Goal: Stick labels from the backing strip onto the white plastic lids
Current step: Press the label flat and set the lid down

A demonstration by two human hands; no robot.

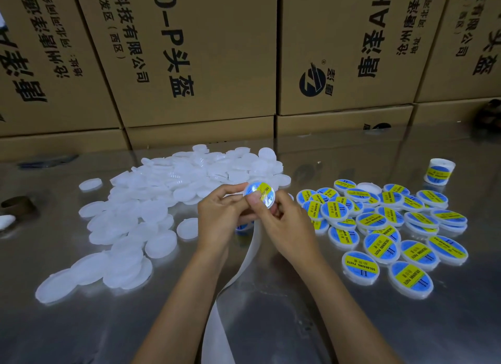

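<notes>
Both hands, left [221, 212] and right [287, 222], are gripping lid [259, 194], thumb pressing label [262, 192] flat; next: drop on labelled pile [385, 225].

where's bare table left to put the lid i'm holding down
Bare steel table lies in front of the labelled lids, right of the backing strip. More lies at the near left, below the plain white lids. Both piles are crowded, as is the gap between them where both hands work.
</notes>
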